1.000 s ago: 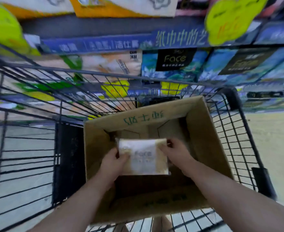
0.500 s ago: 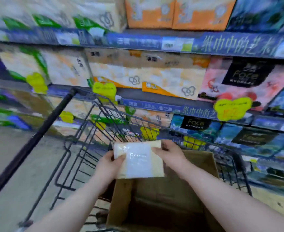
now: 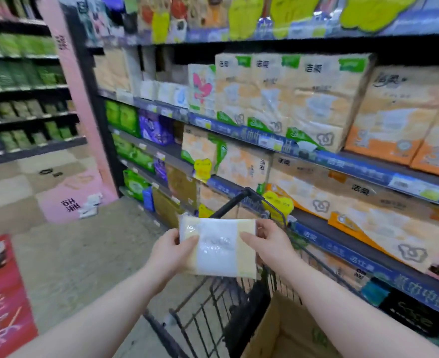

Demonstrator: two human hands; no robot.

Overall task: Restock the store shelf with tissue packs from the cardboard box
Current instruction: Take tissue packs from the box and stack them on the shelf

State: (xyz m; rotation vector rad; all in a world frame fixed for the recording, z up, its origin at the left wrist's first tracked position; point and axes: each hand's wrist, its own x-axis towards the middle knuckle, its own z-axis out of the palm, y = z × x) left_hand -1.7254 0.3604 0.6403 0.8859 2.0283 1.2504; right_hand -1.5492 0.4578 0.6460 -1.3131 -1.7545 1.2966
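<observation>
The left hand (image 3: 170, 250) is gripping the left edge of the pack (image 3: 218, 248), thumb laid over its front, fingers tucked behind. The pack itself, pale yellow with a white centre band, is riding in mid-air above the cart (image 3: 214, 303), clear of everything and not yet touching any shelf. The right hand (image 3: 270, 241) is clamping the pack's right edge the same way, so both hands are closed on this one pack. Down at lower right, the box (image 3: 288, 329) is sitting inside the cart with its flaps open; how many packs are waiting in there, I cannot tell. Further right, the shelves (image 3: 347, 161) are looking crowded with big bundles already. So by my reading, this one is out of the box and heading for a slot, placement is still to come, and the restock is looking far from finished.
</observation>
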